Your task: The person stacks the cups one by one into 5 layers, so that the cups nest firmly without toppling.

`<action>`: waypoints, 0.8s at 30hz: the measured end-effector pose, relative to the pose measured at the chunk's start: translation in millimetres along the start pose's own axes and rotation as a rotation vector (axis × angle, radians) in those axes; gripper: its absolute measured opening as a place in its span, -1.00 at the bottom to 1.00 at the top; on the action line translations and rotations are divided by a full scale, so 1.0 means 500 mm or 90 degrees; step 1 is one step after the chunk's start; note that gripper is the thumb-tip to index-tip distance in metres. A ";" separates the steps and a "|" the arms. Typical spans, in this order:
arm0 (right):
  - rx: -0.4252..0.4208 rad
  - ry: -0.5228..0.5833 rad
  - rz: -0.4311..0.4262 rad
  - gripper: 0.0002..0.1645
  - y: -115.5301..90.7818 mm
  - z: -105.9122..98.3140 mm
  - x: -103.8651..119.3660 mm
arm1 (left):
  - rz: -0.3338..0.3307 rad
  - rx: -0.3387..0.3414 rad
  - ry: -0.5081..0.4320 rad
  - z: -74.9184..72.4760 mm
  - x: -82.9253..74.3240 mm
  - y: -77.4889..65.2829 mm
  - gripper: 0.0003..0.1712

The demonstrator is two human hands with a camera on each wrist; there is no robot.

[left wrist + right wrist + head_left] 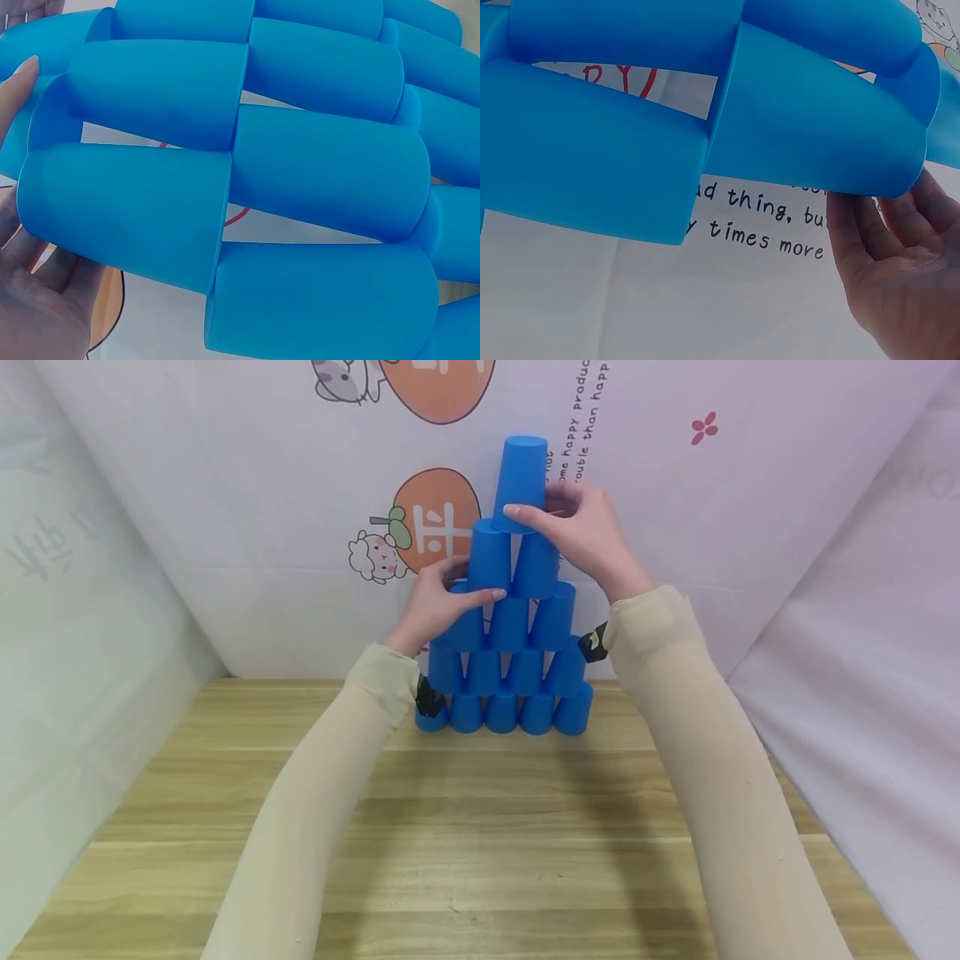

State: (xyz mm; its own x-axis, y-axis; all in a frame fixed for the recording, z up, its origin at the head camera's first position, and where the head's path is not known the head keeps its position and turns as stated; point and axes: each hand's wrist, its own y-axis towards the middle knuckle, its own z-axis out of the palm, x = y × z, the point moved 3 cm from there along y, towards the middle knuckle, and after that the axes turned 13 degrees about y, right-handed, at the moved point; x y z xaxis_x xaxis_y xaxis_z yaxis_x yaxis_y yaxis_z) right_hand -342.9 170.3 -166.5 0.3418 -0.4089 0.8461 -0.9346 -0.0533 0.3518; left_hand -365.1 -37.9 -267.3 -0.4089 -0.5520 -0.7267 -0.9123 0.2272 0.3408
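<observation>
Upside-down blue cups stand in a pyramid. My right hand (588, 535) holds the topmost cup (523, 477) near its rim, thumb in front and fingers behind. That cup sits over the two cups of the row below, slightly tilted. My left hand (435, 602) is around the lower part of the left cup (489, 560) in that row, thumb across its front and fingers at its far side. Beside it stands the right cup (536, 568). In the right wrist view, fingers (889, 225) show behind the upper cups; the thumb is hidden.
Lower rows of several blue cups (501, 714) rest on the wooden table (465, 860). Close behind rises a white printed backdrop (300, 610) with orange drawings and lettering. White sheets (862, 652) hang at both sides. A black wrist device (595, 643) hangs near the pyramid's right edge.
</observation>
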 end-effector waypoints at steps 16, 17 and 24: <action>-0.002 0.030 0.007 -0.02 0.000 -0.010 -0.015 | -0.006 -0.005 -0.017 -0.005 0.000 -0.005 0.02; -0.002 0.029 0.009 -0.02 0.000 -0.011 -0.016 | -0.005 -0.006 -0.018 -0.005 0.000 -0.005 0.02; -0.011 0.037 -0.006 -0.08 -0.015 -0.034 -0.029 | 0.035 -0.015 -0.032 -0.021 0.002 -0.009 -0.04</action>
State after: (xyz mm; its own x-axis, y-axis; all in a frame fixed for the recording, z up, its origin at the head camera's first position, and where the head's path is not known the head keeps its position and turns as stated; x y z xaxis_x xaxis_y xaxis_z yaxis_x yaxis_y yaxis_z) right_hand -339.1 192.3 -174.6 0.3558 -0.3546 0.8647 -0.9298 -0.0412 0.3657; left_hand -361.2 -48.0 -263.1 -0.4603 -0.4976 -0.7352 -0.8875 0.2367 0.3954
